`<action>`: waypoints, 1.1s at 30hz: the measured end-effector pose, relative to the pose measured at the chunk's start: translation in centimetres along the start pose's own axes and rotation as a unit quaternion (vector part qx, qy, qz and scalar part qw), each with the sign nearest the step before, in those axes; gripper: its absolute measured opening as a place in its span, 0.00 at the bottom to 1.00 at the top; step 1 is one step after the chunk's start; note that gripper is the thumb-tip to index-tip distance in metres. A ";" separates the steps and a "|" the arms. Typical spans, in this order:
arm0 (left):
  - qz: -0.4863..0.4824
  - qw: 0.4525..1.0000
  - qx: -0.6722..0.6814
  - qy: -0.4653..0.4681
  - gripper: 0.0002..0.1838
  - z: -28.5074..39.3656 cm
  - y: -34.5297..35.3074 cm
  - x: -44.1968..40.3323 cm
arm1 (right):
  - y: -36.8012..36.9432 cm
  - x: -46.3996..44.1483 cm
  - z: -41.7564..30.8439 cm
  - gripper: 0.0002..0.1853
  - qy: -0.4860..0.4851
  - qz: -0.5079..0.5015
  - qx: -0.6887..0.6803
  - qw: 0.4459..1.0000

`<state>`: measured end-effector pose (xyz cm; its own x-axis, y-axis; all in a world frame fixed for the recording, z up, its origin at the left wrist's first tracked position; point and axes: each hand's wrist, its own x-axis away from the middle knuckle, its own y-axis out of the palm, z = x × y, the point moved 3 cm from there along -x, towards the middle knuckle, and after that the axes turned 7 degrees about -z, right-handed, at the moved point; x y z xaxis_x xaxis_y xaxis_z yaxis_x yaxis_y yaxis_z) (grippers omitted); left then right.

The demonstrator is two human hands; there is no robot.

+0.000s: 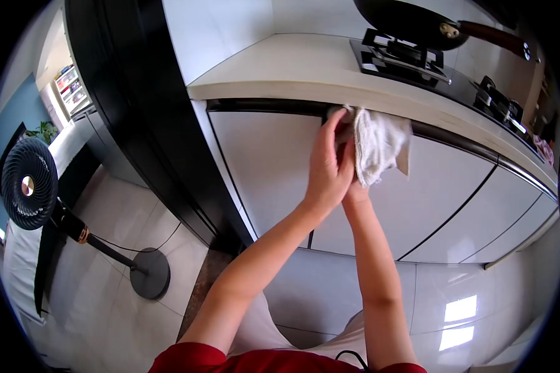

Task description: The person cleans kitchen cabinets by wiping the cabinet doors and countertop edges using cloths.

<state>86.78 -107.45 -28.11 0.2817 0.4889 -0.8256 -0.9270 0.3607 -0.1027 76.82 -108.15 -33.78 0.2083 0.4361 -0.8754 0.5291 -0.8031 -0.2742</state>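
A whitish cloth hangs in folds in front of the cabinet, just below the countertop edge. My left hand is at the cloth's left side, its fingers curled in and gripping the cloth's edge near the top. Close against it, my right hand holds the cloth from beneath; most of its fingers are hidden by the folds. Behind both hands are the pale cabinet doors with a dark handle strip along their top.
Above is the pale countertop, with a black gas stove and a dark frying pan on it. A black door frame rises at the left. Beyond it stands a black pedestal fan on the tiled floor.
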 end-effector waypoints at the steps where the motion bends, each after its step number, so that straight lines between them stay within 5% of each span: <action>1: 0.009 0.998 -0.058 0.021 0.26 -0.2 -1.7 -0.1 | 1.1 -0.4 -2.1 0.26 0.002 0.017 -0.155 0.988; 2: 0.030 0.996 -0.086 0.017 0.27 -0.5 -3.6 -0.1 | 2.3 -0.8 -4.3 0.27 0.000 0.039 -0.307 0.951; 3: 0.049 0.992 -0.114 0.013 0.27 -0.6 -5.5 -0.2 | 3.8 -1.4 -4.8 0.27 -0.029 0.015 -0.132 0.991; 4: 0.053 0.987 -0.149 0.034 0.31 -1.1 -7.4 -0.5 | 5.3 -2.1 -6.0 0.25 -0.022 -0.007 -0.129 0.991; 6: 0.090 0.978 -0.189 0.020 0.37 -1.7 -10.7 -0.7 | 8.8 -3.0 -8.3 0.24 0.030 -0.054 -0.341 0.938; 8: 0.158 0.968 -0.193 -0.032 0.36 -2.9 -14.5 -0.8 | 10.5 -4.5 -12.8 0.17 0.014 -0.141 -0.251 0.957; 10: 0.181 0.967 -0.166 -0.065 0.34 -3.6 -17.6 -1.1 | 15.1 -5.9 -13.5 0.20 -0.130 -0.168 -0.076 0.974; 11: 0.176 0.956 -0.228 -0.050 0.32 -3.5 -18.0 -1.1 | 15.4 -5.7 -14.4 0.20 -0.202 -0.104 0.090 0.970; 14: 0.199 0.958 -0.200 -0.044 0.33 -4.1 -16.4 -1.3 | 13.6 -6.0 -13.3 0.20 -0.234 -0.121 0.034 0.964; 16: 0.237 0.956 -0.166 -0.041 0.35 -4.4 -14.8 -1.2 | 11.4 -6.3 -12.3 0.21 -0.149 -0.171 -0.173 0.958; 17: 0.255 0.948 -0.185 -0.040 0.35 -3.9 -13.5 -1.1 | 10.2 -6.6 -11.6 0.20 -0.160 -0.225 -0.100 0.956; 22: 0.209 0.955 -0.213 0.002 0.37 -1.8 -5.7 -0.6 | 2.8 -5.7 -6.8 0.21 -0.034 -0.202 -0.297 0.933; 26: 0.150 0.965 -0.215 0.031 0.43 -0.5 -0.6 0.0 | -2.5 -5.2 -5.0 0.26 0.008 -0.185 -0.273 0.944; 29: 0.116 0.956 -0.262 0.060 0.44 -0.3 -0.3 0.3 | -1.4 -4.1 -3.5 0.26 0.142 -0.146 -0.470 0.859; 33: 0.028 0.957 -0.280 0.074 0.45 -1.0 -4.4 -0.1 | 2.3 -3.4 -3.8 0.29 0.147 -0.097 -0.524 0.833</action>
<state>90.60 -109.84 -28.15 0.2274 0.3617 -0.9041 -0.9388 -0.1651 -0.3022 80.45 -109.97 -29.96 0.1467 0.7208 -0.6775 0.9719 0.0225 0.2344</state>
